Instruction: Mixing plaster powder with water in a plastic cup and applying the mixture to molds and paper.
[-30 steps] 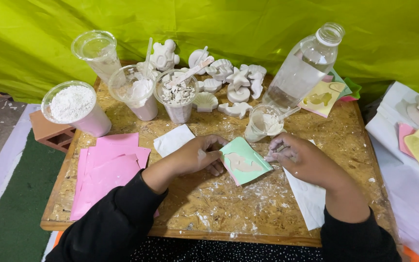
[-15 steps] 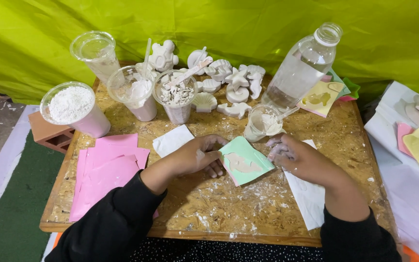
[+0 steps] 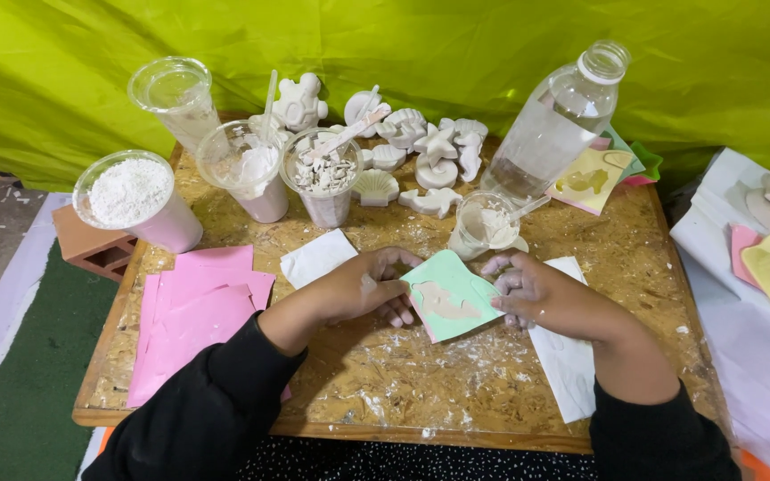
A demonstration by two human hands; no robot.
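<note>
A light green square mould (image 3: 450,297) with a pale plaster-filled shape lies near the middle of the wooden board table (image 3: 421,392). My left hand (image 3: 363,287) grips its left edge with fingers curled around it. My right hand (image 3: 536,294), dusted white, holds its right edge. A small clear cup of wet white plaster (image 3: 481,225) with a stick stands just behind the mould.
Pink mould sheets (image 3: 193,325) lie at the left, white paper (image 3: 317,257) and a white sheet (image 3: 568,361) beside my hands. Cups of powder (image 3: 134,199), paste (image 3: 251,171) and chips (image 3: 323,178), a clear bottle (image 3: 554,120) and several white plaster figures (image 3: 421,151) stand behind.
My right hand has come down from the small plaster cup onto the mould's right edge. The left hand and mould stay almost in place.
</note>
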